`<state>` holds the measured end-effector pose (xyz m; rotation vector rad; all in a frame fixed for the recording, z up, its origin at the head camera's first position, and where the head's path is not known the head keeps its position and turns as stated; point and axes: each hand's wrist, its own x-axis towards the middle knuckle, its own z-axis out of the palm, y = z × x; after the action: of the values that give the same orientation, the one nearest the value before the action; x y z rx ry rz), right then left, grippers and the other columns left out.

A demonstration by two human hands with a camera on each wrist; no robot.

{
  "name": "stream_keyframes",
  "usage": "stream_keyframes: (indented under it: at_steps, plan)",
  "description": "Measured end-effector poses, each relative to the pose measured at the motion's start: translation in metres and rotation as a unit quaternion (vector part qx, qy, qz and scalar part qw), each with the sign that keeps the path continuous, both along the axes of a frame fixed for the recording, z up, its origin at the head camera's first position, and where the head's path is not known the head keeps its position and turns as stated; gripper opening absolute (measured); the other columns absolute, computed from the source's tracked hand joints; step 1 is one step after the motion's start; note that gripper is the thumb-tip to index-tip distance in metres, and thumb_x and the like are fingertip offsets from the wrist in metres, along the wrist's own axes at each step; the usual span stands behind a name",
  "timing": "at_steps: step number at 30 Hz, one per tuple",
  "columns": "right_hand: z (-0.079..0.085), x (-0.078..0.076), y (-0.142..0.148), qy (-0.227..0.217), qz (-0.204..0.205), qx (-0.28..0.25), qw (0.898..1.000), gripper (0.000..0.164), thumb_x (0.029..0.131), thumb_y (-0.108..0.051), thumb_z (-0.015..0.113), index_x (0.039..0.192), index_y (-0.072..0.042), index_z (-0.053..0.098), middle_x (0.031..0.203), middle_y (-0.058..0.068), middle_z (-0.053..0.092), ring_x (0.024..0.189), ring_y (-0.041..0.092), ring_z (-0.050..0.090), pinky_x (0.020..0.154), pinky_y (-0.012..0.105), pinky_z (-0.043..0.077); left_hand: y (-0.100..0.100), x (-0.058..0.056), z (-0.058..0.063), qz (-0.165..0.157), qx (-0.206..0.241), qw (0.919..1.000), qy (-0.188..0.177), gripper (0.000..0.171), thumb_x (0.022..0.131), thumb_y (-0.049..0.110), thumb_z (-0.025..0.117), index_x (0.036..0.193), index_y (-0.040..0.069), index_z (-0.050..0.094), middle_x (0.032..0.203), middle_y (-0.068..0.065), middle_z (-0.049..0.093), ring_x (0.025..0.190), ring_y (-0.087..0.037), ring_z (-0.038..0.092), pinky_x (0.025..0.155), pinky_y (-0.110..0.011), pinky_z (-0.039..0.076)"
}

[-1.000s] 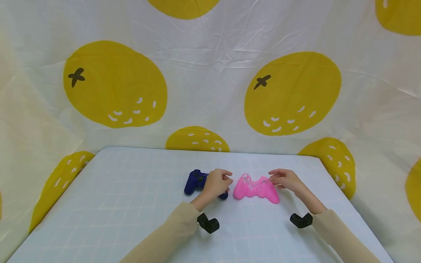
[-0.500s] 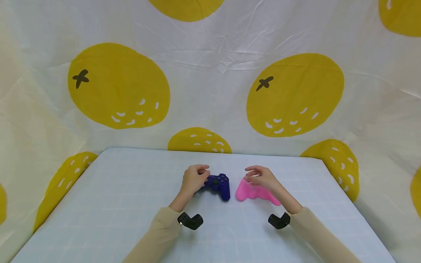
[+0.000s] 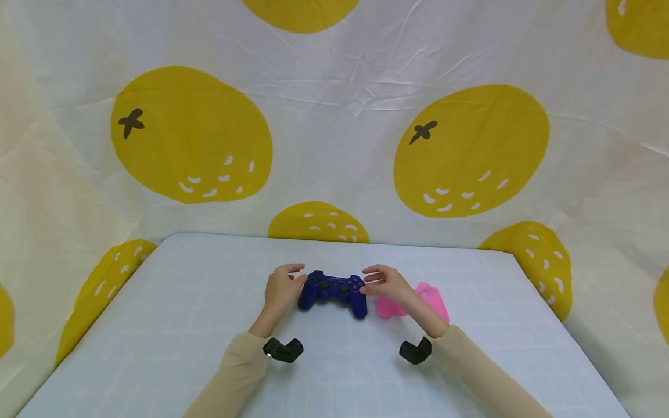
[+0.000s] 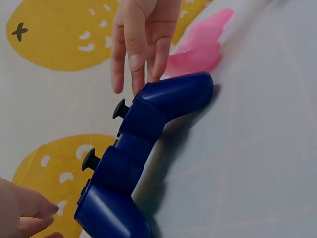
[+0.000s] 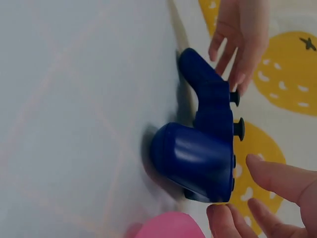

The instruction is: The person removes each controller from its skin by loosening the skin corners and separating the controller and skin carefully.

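A dark blue game controller (image 3: 335,285) lies face up on the table, its two thumbsticks standing up in the wrist views. My left hand (image 3: 279,289) is at its left end, fingers loosely bent. At the opposite end is my right hand (image 3: 391,284), its fingers spread and relaxed over or beside the right grip. Thumb and fingers stand apart in the right wrist view, close to the controller (image 5: 198,153); whether the fingertips touch it I cannot tell. A pink, floppy controller-shaped cover with cut-outs (image 3: 433,299) lies just right of the controller, partly hidden by my right forearm.
The table (image 3: 157,348) carries a pale, faintly checked cloth. Behind it hangs a white curtain (image 3: 334,145) printed with large yellow fruit. Each wrist wears a small black camera (image 3: 284,350).
Both hands have moved left. The left hand passed from over the controller's right half to its left end; the right hand came from the pink cover's right side to the controller.
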<state>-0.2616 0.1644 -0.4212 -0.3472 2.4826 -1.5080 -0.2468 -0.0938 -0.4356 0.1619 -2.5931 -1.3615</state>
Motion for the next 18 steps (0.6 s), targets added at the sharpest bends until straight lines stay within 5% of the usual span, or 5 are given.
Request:
stream_keyframes:
  at_steps: [8, 18]
  plan:
    - [-0.002, -0.002, -0.009, 0.012, 0.022, 0.003, 1.000, 0.051, 0.082, -0.004, 0.072, 0.126, 0.010, 0.051, 0.126, 0.031, 0.057, 0.115, 0.041, 0.058, 0.092, 0.042, 0.052, -0.005, -0.001, -0.009, -0.022, 0.022, 0.9990, -0.031, 0.028, 0.088, 0.012, 0.064, 0.112, -0.001, 0.069, 0.100, -0.016, 0.071, 0.095, -0.028, 0.065, 0.086, -0.042, 0.051]
    - [-0.004, -0.004, -0.022, 0.025, 0.016, 0.025, 0.999, 0.046, 0.082, -0.004, 0.072, 0.123, 0.007, 0.056, 0.124, 0.027, 0.060, 0.114, 0.040, 0.060, 0.091, 0.041, 0.053, -0.009, 0.001, -0.010, -0.020, 0.038, 0.9976, -0.054, 0.027, 0.088, 0.012, 0.065, 0.112, -0.001, 0.069, 0.095, -0.013, 0.070, 0.065, -0.011, 0.060, 0.058, -0.024, 0.053]
